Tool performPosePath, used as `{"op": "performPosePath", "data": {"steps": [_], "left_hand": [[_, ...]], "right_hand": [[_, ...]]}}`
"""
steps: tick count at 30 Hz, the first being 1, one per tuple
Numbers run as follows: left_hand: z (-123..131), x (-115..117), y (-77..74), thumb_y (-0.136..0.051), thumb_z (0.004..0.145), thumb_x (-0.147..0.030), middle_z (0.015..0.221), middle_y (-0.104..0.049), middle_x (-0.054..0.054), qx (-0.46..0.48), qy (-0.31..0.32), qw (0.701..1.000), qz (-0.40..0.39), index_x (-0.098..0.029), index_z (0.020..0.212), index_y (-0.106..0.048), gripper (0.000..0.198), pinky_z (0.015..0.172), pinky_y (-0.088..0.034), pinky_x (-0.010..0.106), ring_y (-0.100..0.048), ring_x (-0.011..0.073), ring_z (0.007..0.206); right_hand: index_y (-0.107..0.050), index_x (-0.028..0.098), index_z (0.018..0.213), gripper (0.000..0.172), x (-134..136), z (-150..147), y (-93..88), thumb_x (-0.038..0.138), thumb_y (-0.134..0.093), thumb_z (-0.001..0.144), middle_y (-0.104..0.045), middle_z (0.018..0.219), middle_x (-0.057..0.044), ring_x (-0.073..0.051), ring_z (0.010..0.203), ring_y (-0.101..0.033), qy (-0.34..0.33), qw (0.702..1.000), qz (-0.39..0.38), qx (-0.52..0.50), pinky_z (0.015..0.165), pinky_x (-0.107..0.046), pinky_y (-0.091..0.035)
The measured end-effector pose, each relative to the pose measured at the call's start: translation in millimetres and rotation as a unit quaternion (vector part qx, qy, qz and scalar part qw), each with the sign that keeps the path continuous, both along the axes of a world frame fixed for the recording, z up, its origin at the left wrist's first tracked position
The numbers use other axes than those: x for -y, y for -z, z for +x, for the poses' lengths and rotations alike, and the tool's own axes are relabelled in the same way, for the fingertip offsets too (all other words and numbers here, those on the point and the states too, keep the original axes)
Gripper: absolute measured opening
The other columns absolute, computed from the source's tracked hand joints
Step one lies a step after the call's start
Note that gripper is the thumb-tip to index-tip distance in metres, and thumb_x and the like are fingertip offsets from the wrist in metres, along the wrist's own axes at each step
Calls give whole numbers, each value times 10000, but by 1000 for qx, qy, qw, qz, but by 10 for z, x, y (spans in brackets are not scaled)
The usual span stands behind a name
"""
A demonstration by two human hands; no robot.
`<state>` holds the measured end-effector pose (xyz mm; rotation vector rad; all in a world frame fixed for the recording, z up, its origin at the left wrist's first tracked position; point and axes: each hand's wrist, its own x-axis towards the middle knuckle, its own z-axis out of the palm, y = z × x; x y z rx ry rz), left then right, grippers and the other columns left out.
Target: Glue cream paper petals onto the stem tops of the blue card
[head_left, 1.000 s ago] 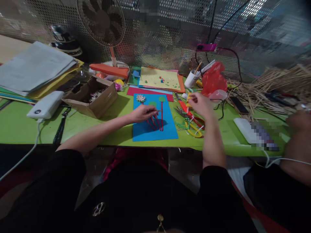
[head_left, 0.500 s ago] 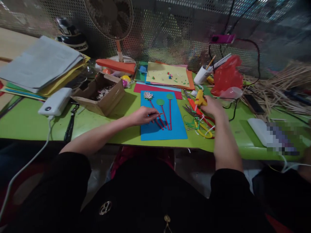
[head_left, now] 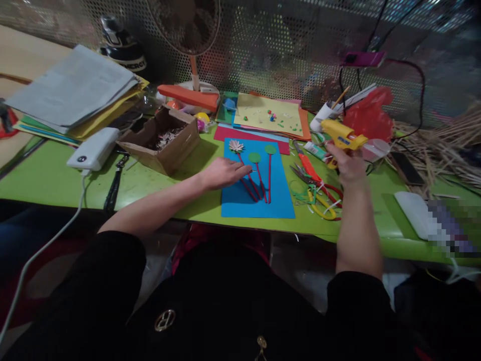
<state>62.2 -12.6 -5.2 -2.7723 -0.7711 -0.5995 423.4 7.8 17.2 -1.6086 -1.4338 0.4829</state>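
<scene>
A blue sheet of card (head_left: 280, 208) lies in front of me, with a pale paper flower (head_left: 236, 146), two green paper discs (head_left: 270, 149) and several dark red stems (head_left: 269, 180) on it. My left hand (head_left: 227, 173) is over the card's left part, fingers pinched on something small with a thin tip, too small to name. My right hand (head_left: 349, 163) grips a yellow glue gun (head_left: 342, 134), raised above the table right of the card. Below that hand lie red-handled pliers (head_left: 300, 174) and yellow-handled scissors (head_left: 321, 210).
An open cardboard box (head_left: 176, 150) with scraps stands left of the card. Behind are stacked coloured papers (head_left: 259, 113) and a fan (head_left: 184, 25). A white cup (head_left: 323, 118), a red plastic bag (head_left: 372, 113) and thin sticks (head_left: 451, 135) fill the right side. A white power bank (head_left: 93, 149) lies at left.
My right hand has lifted the yellow glue gun up from the table and turned it. My left hand stays over the card, its fingers tilted further down. The camera view has shifted slightly.
</scene>
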Motion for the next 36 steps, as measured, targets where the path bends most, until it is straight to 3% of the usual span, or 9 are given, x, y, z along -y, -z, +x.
{"op": "performPosePath", "data": {"steps": [3,6,10,14,17,24,36], "left_hand": [[-7,-35,-15,-339,1006,-311,692,-653,30,16,-6,1000,-12,-213,1032,-668,344,504,-370,253,-552,119,572],[-4,-69,-3,-352,1001,-317,664,-629,29,28,-17,999,-19,-209,1000,-671,337,520,-390,261,-548,126,576],[6,-85,21,-346,1003,-340,648,-617,31,32,-27,999,-22,-211,996,-673,352,527,-402,265,-552,132,579],[2,-72,30,-322,1017,-320,706,-664,45,-15,-26,999,30,-205,1070,-670,370,520,-388,266,-578,136,606],[-6,-64,28,-332,1019,-329,724,-672,44,0,-21,1000,15,-200,1089,-657,357,534,-405,260,-582,128,612],[-2,-34,3,-309,1021,-272,759,-703,50,-36,-7,997,69,-196,1102,-651,359,500,-368,267,-598,130,612],[2,9,-30,-319,1018,-282,794,-703,54,4,2,1000,3,-199,1105,-644,347,531,-409,264,-586,120,612]], "right_hand": [[-599,235,969,289,153,-180,-51,393,-641,730,-664,1052,-99,-210,801,-625,-109,990,-27,-82,592,-314,-471],[-637,216,883,232,320,-346,-106,345,-714,705,-664,914,-59,-160,698,-593,-231,949,-98,-191,572,-289,-445],[-640,219,846,236,464,-503,-121,386,-728,705,-642,812,-31,-132,595,-518,-301,918,-177,-189,534,-290,-417],[-647,234,836,233,481,-570,-67,412,-708,699,-616,781,-30,-133,554,-467,-320,912,-212,-146,480,-296,-364],[-642,241,805,199,455,-570,-32,402,-706,706,-593,746,-32,-138,542,-447,-322,911,-224,-126,455,-295,-328],[-641,240,770,153,450,-565,-43,351,-723,705,-572,675,-13,-115,506,-407,-338,898,-232,-163,418,-275,-279],[-631,191,761,139,463,-562,-51,275,-725,703,-550,617,14,-77,474,-394,-349,879,-250,-209,409,-254,-201]]}}
